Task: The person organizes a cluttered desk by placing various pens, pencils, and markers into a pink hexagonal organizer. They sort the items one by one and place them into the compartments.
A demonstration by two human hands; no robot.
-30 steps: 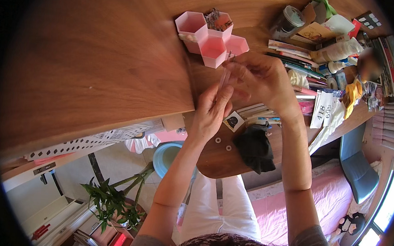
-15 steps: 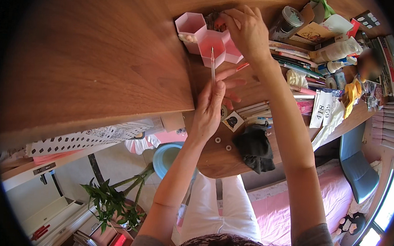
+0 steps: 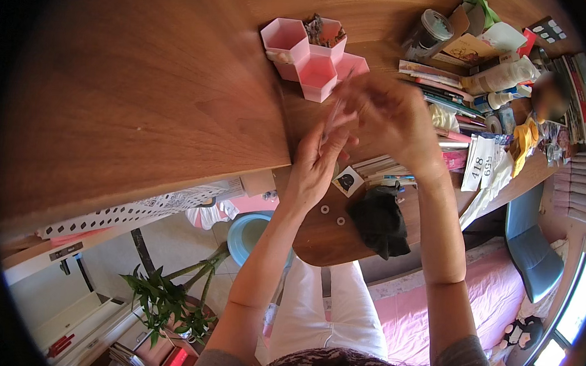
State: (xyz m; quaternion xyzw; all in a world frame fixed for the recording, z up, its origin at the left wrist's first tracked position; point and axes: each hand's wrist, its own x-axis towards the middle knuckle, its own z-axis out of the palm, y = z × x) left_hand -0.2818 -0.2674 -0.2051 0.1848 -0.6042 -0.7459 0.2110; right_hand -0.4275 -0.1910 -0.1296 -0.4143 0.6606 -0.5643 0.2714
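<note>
In my left hand is a slim clear pen, gripped with its tip pointing away from me. My right hand is smeared by motion just right of the pen, close to the left fingers; whether it holds anything is unclear. Beyond both hands stands a pink holder of joined hexagonal cups. Its back cup has a bundle of dark, thin things in it, while pale small things sit by the left cup. The right-hand cup is partly covered by my right hand.
A wooden panel rises at the left. Pens and pencils lie to the right, with bottles and a lidded cup behind. A black cloth, a small picture card and two white rings lie nearer me.
My right hand has drawn back from the rear cup of the pink holder toward my left hand. The pen in my left hand has tilted slightly to the right.
</note>
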